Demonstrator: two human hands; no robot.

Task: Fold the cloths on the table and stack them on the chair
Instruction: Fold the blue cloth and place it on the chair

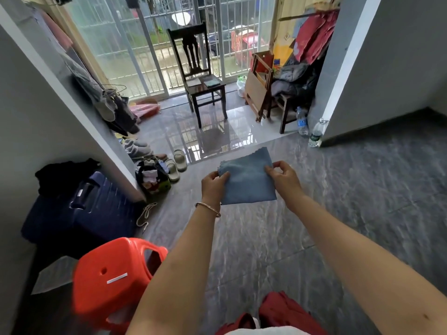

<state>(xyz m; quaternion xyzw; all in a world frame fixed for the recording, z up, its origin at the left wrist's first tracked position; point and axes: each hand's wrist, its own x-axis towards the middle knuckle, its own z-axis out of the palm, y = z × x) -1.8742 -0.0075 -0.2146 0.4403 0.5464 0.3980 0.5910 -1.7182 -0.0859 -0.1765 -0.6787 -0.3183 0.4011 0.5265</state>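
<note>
Hands are both gripping one blue cloth (246,183), holding it up in the air over the grey floor (350,194), well apart from the chair (191,44) that is standing ahead by the barred glass door (135,56). Left hand (214,184) is pinching the cloth's left edge, thumb on top and fingers curling under. Right hand (283,177) is pinching the right edge near the top with thumb and forefinger.

The cloth is looking already folded: a neat rectangle with a frayed corner poking out at top left. Gripping it by two opposite edges is keeping the fold flat and taut, so it is not dropping open while being carried.

The chair seat is already carrying folded cloths (211,82), a greenish one on the right and a paler one just beside it on the left. The stack is likely going there, so the task is looking partway along, with this piece at the carry stage.

The table is not showing in this view, so cannot tell how many cloths are waiting. Red stool (108,274) and dark blue suitcase (79,209) are sitting at lower left, off the line to the chair. Red fabric (283,308) is showing at the bottom edge; cannot tell whether it is a cloth or clothing. The set-down is probably needing a level approach so the fold is staying closed.
</note>
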